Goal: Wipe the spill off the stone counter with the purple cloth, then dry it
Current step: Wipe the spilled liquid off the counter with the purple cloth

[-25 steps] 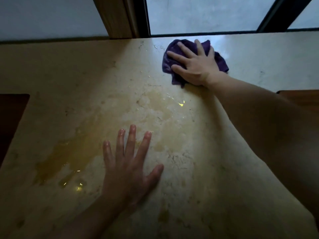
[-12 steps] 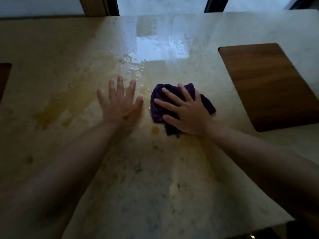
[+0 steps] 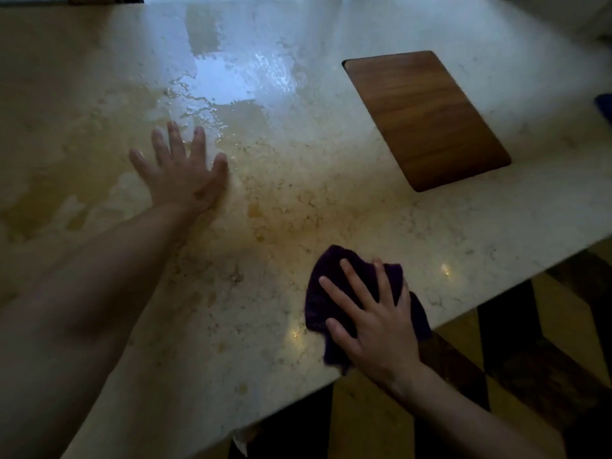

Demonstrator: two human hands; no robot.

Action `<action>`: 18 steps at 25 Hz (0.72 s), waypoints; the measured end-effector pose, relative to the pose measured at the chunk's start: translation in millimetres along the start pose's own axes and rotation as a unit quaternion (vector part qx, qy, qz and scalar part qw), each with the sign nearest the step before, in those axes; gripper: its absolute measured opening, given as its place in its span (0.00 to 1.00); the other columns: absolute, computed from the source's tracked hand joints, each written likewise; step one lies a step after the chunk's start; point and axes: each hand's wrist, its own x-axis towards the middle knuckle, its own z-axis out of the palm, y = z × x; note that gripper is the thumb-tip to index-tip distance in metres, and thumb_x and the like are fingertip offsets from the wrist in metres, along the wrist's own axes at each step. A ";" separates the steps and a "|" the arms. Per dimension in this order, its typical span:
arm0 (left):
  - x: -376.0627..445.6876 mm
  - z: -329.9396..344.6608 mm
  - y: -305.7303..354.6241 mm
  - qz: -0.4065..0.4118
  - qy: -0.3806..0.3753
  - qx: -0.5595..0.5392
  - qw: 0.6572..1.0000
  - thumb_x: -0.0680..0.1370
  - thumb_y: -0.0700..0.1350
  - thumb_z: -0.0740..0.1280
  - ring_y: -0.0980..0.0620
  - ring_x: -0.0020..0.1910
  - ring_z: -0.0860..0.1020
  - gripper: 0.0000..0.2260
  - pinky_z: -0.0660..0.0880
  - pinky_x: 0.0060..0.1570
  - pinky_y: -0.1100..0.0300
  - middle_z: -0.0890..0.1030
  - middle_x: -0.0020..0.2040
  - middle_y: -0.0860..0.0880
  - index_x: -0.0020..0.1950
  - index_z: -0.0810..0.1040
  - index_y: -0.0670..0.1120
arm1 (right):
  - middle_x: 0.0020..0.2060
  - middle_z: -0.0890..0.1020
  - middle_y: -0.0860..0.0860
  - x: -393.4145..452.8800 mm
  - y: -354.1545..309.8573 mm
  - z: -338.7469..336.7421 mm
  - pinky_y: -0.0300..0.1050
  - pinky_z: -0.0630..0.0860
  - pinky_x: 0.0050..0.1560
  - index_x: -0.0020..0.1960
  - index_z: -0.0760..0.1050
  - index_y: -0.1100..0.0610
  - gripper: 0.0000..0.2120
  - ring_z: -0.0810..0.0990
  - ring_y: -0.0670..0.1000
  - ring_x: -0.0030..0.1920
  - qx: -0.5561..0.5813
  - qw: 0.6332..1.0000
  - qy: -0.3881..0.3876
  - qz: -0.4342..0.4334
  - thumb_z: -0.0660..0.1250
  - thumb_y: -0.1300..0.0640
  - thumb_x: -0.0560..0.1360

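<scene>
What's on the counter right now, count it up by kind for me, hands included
Hands: 2, the left hand flat on the stone counter, the right hand pressing on the cloth
Purple cloth: 1
Wooden board: 1
Spill, yellowish wet patch: 1
Total: 5
A blue thing at the right edge is cut off, so not counted.

Right hand (image 3: 381,329) presses the purple cloth (image 3: 334,286) at the stone counter (image 3: 364,220) edge; left hand (image 3: 180,173) seemingly flat beside the spill (image 3: 228,84).

Dim room; a dark-and-yellow patterned floor (image 3: 546,342) lies near right, and a brown rectangular wooden board (image 3: 427,119) sits far right.
</scene>
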 end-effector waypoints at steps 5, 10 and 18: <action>0.1 0.1 2.1 -0.011 -0.003 0.000 1.000 0.78 0.68 0.40 0.39 0.80 0.43 0.33 0.41 0.70 0.27 0.44 0.82 0.43 0.81 0.47 0.55 | 0.80 0.45 0.44 -8.0 -65.3 5.1 0.77 0.46 0.69 0.78 0.43 0.33 0.30 0.40 0.62 0.79 0.059 0.971 -0.026 0.231 0.44 0.33 0.77; -0.1 0.5 3.5 -0.017 -0.004 -0.006 1.000 0.78 0.68 0.39 0.39 0.80 0.42 0.33 0.40 0.71 0.28 0.44 0.82 0.44 0.81 0.46 0.56 | 0.78 0.32 0.47 44.2 -107.6 6.8 0.79 0.47 0.67 0.76 0.28 0.36 0.30 0.33 0.65 0.77 0.088 0.937 -0.020 0.338 0.31 0.32 0.76; -1.1 6.5 2.5 -0.008 0.041 -0.004 0.999 0.79 0.56 0.42 0.39 0.80 0.50 0.28 0.47 0.71 0.28 0.51 0.82 0.43 0.80 0.52 0.55 | 0.80 0.39 0.51 212.1 -115.1 -3.6 0.80 0.35 0.64 0.79 0.38 0.39 0.31 0.35 0.69 0.76 0.087 0.953 0.024 0.288 0.38 0.34 0.78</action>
